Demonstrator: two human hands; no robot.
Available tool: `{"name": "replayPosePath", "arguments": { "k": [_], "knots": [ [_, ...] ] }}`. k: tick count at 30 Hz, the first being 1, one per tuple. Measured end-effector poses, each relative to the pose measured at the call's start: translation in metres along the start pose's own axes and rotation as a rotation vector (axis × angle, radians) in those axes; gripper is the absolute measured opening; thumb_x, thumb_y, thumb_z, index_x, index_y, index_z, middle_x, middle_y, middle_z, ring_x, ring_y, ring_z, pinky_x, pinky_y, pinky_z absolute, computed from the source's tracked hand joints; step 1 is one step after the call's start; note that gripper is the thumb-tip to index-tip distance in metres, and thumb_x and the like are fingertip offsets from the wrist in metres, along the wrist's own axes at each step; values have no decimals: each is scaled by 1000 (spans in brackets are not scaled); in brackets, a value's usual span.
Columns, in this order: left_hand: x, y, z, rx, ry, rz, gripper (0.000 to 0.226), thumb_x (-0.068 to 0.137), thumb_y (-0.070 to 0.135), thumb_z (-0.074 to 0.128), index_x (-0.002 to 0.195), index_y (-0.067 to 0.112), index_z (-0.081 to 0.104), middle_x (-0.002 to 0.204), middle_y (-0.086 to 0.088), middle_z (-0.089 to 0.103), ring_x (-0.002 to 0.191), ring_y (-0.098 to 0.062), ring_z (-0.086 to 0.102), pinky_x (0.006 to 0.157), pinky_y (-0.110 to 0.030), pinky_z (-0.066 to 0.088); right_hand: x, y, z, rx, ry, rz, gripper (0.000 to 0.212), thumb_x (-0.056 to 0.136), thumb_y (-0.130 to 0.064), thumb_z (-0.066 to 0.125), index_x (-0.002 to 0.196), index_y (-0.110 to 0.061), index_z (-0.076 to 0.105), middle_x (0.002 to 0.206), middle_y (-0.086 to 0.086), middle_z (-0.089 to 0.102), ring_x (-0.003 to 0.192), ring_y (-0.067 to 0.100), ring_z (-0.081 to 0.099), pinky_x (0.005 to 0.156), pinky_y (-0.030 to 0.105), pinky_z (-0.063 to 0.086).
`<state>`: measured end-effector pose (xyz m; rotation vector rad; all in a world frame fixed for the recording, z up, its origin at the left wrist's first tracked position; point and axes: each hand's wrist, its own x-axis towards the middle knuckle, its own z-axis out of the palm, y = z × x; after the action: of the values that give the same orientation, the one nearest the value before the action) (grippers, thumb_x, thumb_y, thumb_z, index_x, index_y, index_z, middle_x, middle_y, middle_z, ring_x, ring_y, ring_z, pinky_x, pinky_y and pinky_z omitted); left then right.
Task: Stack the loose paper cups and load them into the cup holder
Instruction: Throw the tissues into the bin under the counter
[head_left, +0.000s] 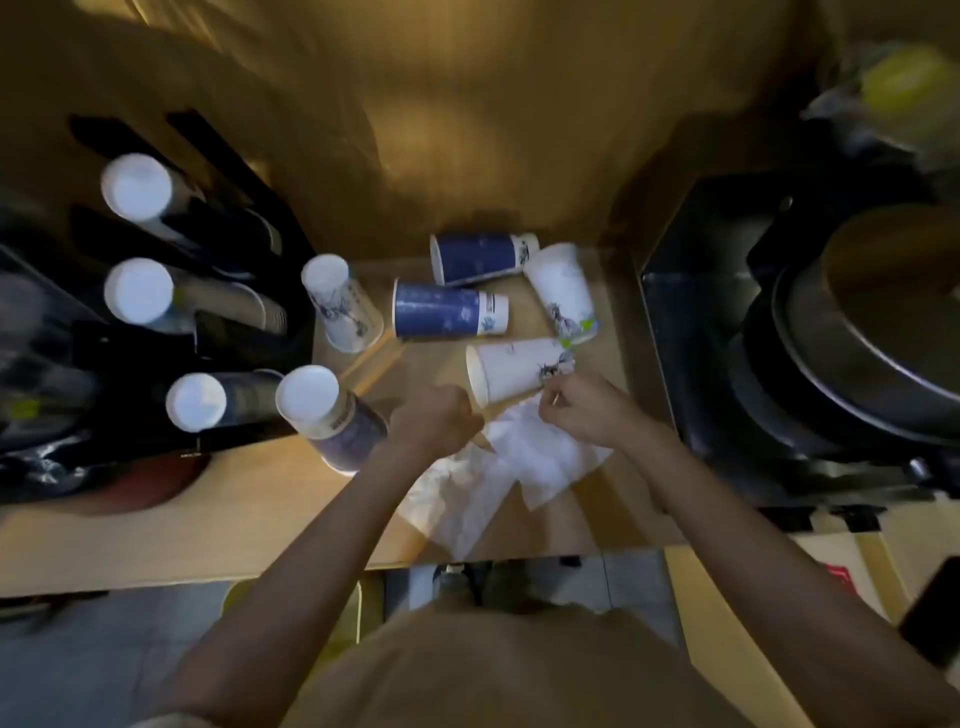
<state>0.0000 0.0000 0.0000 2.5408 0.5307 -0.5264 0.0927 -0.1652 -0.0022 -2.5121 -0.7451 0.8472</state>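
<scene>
Several loose paper cups lie on the wooden counter (182, 519). Two blue cups (441, 309) (478, 257) rest on their sides at the back. A white cup (563, 291) lies beside them, and another white cup (511, 369) lies on its side just beyond my hands. Upside down stand a white cup (340, 304) and a blue cup (332, 415) near the black cup holder (244, 353), which carries three cup stacks. My left hand (434, 421) is a closed fist with nothing visible in it. My right hand (584, 408) touches the near white cup's base, fingers curled.
A crumpled white napkin (498, 478) lies under my hands. A black machine with a round metal pan (831, 338) fills the right side. A wooden wall rises behind the cups. The counter's front edge runs just below the napkin.
</scene>
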Motion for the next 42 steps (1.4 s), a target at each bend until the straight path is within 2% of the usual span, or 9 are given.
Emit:
{"name": "replayPosePath", "arguments": {
  "k": [6, 14, 17, 19, 24, 29, 32, 38, 42],
  "knots": [
    [-21, -21, 69, 31, -6, -120, 42, 87, 26, 53, 126, 9, 45, 132, -15, 46, 118, -32, 48, 90, -43, 44, -7, 31, 58, -243, -31, 48, 44, 87, -24, 50, 129, -11, 44, 134, 13, 43, 125, 33, 37, 98, 41, 39],
    [-33, -47, 126, 130, 79, -178, 56, 94, 31, 43, 144, 29, 19, 158, -3, 8, 144, -28, 10, 113, -50, 21, -5, 57, 103, -320, 120, 12, 51, 87, -16, 49, 137, -18, 37, 144, 17, 36, 124, 35, 39, 95, 42, 41],
    [-34, -48, 126, 123, 140, -141, 47, 86, 16, 57, 132, 21, 45, 148, -12, 38, 133, -35, 36, 98, -53, 40, -4, 65, 112, -434, 144, -70, 44, 81, -15, 60, 124, -17, 51, 123, 14, 56, 107, 31, 55, 80, 38, 51],
    [-33, -50, 125, 165, 214, -103, 44, 62, 4, 77, 102, 16, 66, 114, -14, 67, 98, -37, 64, 67, -47, 55, 0, 70, 114, -408, 157, -131, 44, 70, -9, 70, 112, -15, 60, 105, 11, 65, 92, 28, 62, 69, 34, 55],
    [-42, -54, 120, 129, 318, -158, 31, 43, -4, 82, 66, 14, 71, 68, -8, 72, 59, -31, 67, 48, -34, 52, 8, 60, 112, -254, -12, -161, 28, 83, -1, 49, 106, -5, 63, 111, 16, 59, 99, 31, 59, 84, 38, 49],
    [-66, -67, 118, -233, 346, -295, 16, 84, 8, 55, 93, 4, 67, 89, -20, 70, 80, -39, 64, 64, -34, 44, -3, 14, 106, 12, -9, -178, 17, 81, -2, 51, 86, 0, 67, 85, 19, 67, 78, 26, 61, 68, 34, 43],
    [-89, -84, 115, -482, 457, -407, 24, 83, 7, 55, 105, 7, 63, 95, -19, 71, 85, -37, 65, 70, -32, 45, -13, -19, 112, 268, -89, -149, 16, 80, 0, 52, 90, 2, 65, 86, 17, 69, 79, 28, 62, 72, 32, 46],
    [-154, -139, 115, -681, 520, -621, 28, 85, 2, 51, 110, 8, 61, 99, -16, 70, 82, -27, 60, 68, -23, 37, -23, -79, 157, 324, -251, -271, 27, 83, -2, 57, 108, -6, 66, 96, -2, 67, 88, 9, 60, 74, 0, 42],
    [-205, -194, 126, -776, 501, -751, 26, 82, -2, 51, 99, 6, 69, 105, -16, 70, 93, -27, 62, 74, -24, 41, -39, -121, 203, 367, -312, -245, 26, 81, 4, 55, 90, -13, 73, 69, -21, 65, 65, -4, 55, 59, 6, 39]
  ]
}}
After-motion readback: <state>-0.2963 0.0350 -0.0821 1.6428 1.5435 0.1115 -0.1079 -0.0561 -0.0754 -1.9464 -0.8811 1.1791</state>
